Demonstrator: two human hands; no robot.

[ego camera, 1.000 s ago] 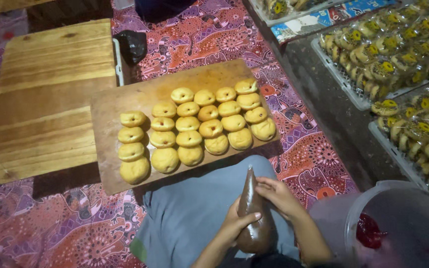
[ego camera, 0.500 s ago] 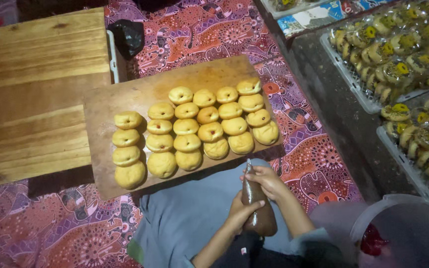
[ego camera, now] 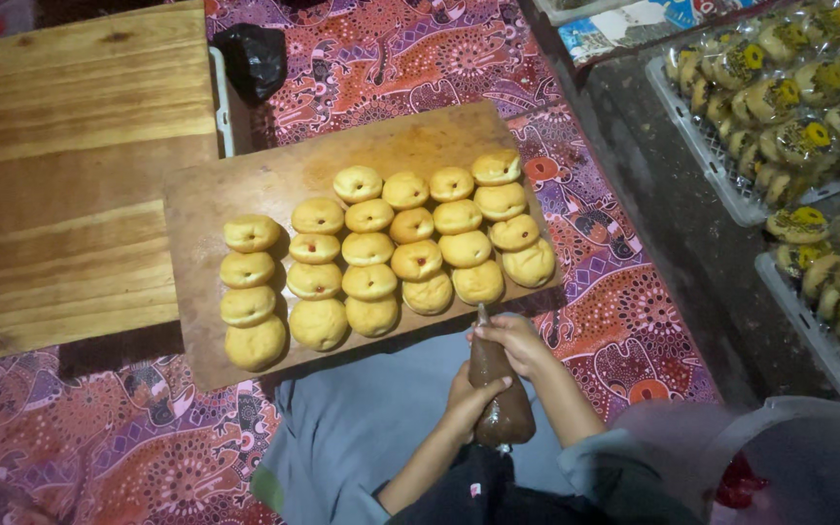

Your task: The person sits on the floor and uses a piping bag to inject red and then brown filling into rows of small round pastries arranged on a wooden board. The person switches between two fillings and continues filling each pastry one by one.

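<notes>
A brown filled piping bag [ego camera: 499,389] stands nearly upright over my lap, its tip pointing up toward the board's near edge. My left hand [ego camera: 467,397] squeezes the lower part of the bag. My right hand [ego camera: 517,345] wraps around its upper part near the tip. Just beyond the tip, a wooden board [ego camera: 208,194] carries several round golden buns [ego camera: 371,248] in rows, some showing a red filling spot. The nearest bun [ego camera: 479,282] lies a little above the tip.
A larger wooden board [ego camera: 70,175] lies to the left, a black bag [ego camera: 253,56] behind it. White trays of wrapped buns [ego camera: 789,117] stand at the right. Patterned red cloth [ego camera: 624,321] covers the floor. A translucent tub [ego camera: 789,457] is at bottom right.
The view has shifted slightly, so the board sits lower and nearer. Both hands keep hold of the piping bag, whose tip is now closer to the board's front edge.
</notes>
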